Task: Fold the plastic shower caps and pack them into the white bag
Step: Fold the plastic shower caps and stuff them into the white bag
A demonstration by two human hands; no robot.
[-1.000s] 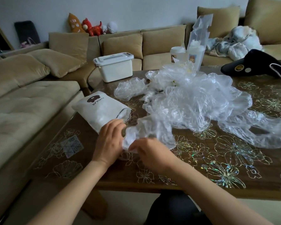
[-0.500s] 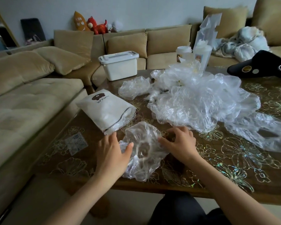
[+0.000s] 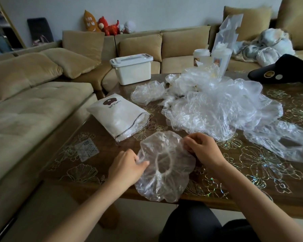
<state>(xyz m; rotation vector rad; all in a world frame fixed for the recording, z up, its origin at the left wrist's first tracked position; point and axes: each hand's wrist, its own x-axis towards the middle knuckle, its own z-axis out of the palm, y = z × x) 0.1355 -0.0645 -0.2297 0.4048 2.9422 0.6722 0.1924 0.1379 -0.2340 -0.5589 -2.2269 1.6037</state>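
One clear plastic shower cap (image 3: 163, 165) lies spread out at the table's near edge, its elastic ring facing up. My left hand (image 3: 127, 167) pinches its left rim. My right hand (image 3: 202, 148) pinches its upper right rim. The white bag (image 3: 118, 115) with a brown bear logo lies just beyond, its open mouth turned toward the cap. A big heap of loose shower caps (image 3: 217, 107) covers the middle of the table, with a single crumpled cap (image 3: 147, 91) at its left.
The wooden table (image 3: 252, 168) has a floral pattern. A white lidded box (image 3: 132, 68) stands at the far left corner, two cups (image 3: 201, 57) and a clear package behind the heap, a black object (image 3: 283, 71) at far right. A beige sofa (image 3: 33, 105) runs along the left.
The cap has been pulled away from the heap toward the near edge and spread open flat. Both hands shifted apart to its opposite rims.
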